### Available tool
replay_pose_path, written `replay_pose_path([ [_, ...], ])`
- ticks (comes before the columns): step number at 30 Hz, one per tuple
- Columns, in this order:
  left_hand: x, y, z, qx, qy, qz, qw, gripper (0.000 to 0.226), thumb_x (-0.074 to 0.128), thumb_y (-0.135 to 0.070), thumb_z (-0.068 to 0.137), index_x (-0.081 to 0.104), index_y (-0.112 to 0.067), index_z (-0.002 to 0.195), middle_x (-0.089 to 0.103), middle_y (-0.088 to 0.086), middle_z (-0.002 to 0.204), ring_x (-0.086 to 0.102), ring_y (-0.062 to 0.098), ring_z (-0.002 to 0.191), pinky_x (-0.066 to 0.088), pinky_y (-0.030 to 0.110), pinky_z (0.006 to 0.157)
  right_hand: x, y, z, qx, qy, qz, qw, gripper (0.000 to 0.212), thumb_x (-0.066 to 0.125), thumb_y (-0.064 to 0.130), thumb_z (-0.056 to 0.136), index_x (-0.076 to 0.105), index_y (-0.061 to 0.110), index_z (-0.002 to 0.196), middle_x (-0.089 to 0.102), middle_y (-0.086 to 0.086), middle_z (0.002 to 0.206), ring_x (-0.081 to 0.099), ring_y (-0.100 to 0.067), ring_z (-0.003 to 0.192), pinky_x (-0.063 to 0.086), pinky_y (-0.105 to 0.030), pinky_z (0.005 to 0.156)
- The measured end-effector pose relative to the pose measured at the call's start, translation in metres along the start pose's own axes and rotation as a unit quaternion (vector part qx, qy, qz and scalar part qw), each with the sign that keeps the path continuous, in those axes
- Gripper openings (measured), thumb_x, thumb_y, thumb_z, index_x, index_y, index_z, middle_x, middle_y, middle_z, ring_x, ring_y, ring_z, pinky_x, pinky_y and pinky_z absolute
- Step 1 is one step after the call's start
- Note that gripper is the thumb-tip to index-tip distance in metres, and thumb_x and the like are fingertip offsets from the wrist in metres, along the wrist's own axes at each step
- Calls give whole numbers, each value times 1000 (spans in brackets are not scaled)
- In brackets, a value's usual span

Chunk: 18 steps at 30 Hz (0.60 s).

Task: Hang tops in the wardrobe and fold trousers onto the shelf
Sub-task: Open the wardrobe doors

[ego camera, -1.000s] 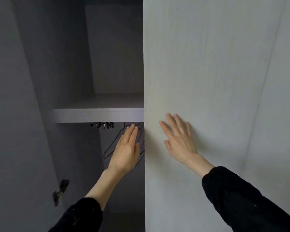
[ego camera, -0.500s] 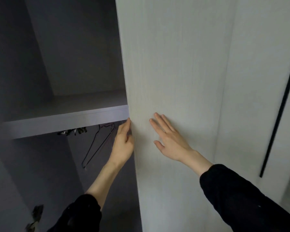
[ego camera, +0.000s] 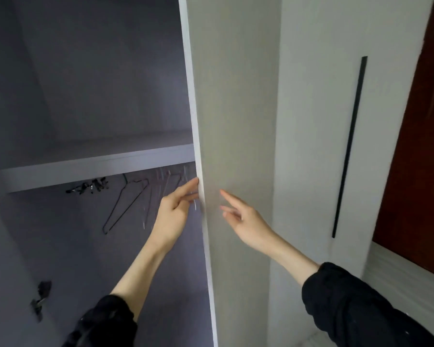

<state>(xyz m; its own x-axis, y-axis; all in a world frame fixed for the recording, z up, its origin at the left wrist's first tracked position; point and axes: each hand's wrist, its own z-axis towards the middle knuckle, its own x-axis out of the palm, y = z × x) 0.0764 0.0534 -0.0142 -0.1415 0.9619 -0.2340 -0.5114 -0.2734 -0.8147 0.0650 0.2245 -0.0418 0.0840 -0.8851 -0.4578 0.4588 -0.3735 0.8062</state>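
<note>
From the head camera, my left hand (ego camera: 172, 216) reaches up into the open wardrobe (ego camera: 98, 83), its fingers (ego camera: 186, 187) stretched out straight with the tips touching the inner edge of the pale wardrobe door (ego camera: 236, 121); they grasp nothing. My right hand (ego camera: 243, 219) is held out at the door's outer face, forefinger pointing and the other fingers loosely bent, released and holding nothing; whether it touches the panel I cannot tell, as it is blurred. Both my sleeves are black. Inside, a grey shelf (ego camera: 98, 169) runs across, bare where I can see it. Under it hang thin wire hangers (ego camera: 125, 204), just left of my left hand, and a dark cluster of clips (ego camera: 88, 187) further left. A dark hinge (ego camera: 42, 299) sits on the left wall. To the right stands another door with a long black handle strip (ego camera: 348, 151).
</note>
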Motion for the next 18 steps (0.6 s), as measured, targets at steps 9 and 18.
replay_pose_path([
  [9,79,-56,-44,8,82,-28,996,58,24,19,85,52,-6,129,60,5,124,62,-1,101,46,12,89,-51,4,-91,51,-37,51,997,53,32,-3,98,28,16,148,35,1,151,35,-5,135,24,-12,106],
  [18,174,-91,-50,75,214,71,971,53,24,10,94,44,-11,138,51,18,134,50,25,117,37,18,102,-145,-13,-142,106,-130,-17,986,53,33,1,98,34,24,146,44,5,144,40,-12,134,29,-21,109],
])
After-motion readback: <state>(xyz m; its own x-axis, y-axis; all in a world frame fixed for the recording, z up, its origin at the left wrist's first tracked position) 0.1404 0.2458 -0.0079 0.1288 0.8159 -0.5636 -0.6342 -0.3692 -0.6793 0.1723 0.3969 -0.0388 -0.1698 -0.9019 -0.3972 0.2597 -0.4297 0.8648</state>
